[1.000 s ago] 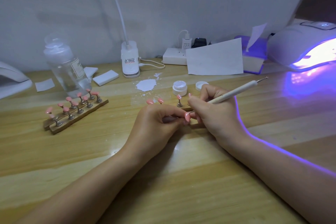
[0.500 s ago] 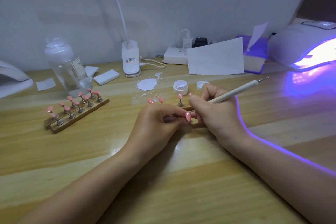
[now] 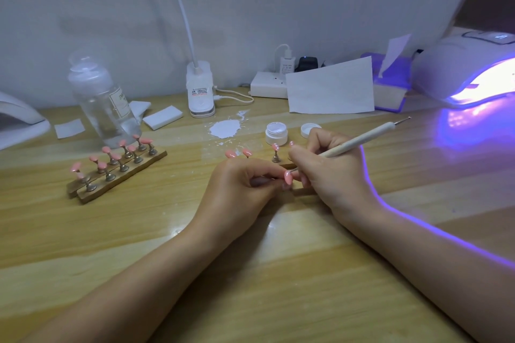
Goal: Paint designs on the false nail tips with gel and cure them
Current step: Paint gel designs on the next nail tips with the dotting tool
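Hands meet at the middle of the wooden table [image 3: 250, 273]. My left hand [image 3: 237, 192] pinches a pink nail tip [image 3: 288, 177] by its stand, and my right hand [image 3: 331, 172] grips the dotting pen [image 3: 359, 142], its fine point touching that tip. I see more tips on the wooden holder [image 3: 117, 175] well to the left. An open gel jar [image 3: 276, 133] stands just beyond my fingers; the curing lamp [image 3: 468, 69] glows violet at far right.

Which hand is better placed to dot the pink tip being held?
Right. The right hand already grips the dotting tool, its point at the tip. The left hand pinches that tip's stand, steadying it.
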Tool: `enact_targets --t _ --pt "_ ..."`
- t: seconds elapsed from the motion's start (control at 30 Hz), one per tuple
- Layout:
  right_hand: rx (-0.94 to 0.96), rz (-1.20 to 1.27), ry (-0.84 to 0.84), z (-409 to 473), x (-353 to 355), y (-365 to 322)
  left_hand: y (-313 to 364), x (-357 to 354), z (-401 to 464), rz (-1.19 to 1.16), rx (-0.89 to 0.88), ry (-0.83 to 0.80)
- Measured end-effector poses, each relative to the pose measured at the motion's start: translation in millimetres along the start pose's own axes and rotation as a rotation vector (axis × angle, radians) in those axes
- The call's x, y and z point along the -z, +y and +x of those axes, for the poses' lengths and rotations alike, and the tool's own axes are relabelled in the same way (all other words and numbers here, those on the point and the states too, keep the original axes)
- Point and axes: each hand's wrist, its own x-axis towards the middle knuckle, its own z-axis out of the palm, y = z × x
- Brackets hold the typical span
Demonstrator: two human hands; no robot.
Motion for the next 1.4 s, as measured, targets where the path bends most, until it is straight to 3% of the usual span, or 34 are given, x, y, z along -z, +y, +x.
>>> enact_targets --t 1.4 --pt "-0.006 0.039 -0.022 -0.8 0.6 -1.0 0.1 -0.6 0.2 -0.004 0.007 -0.007"
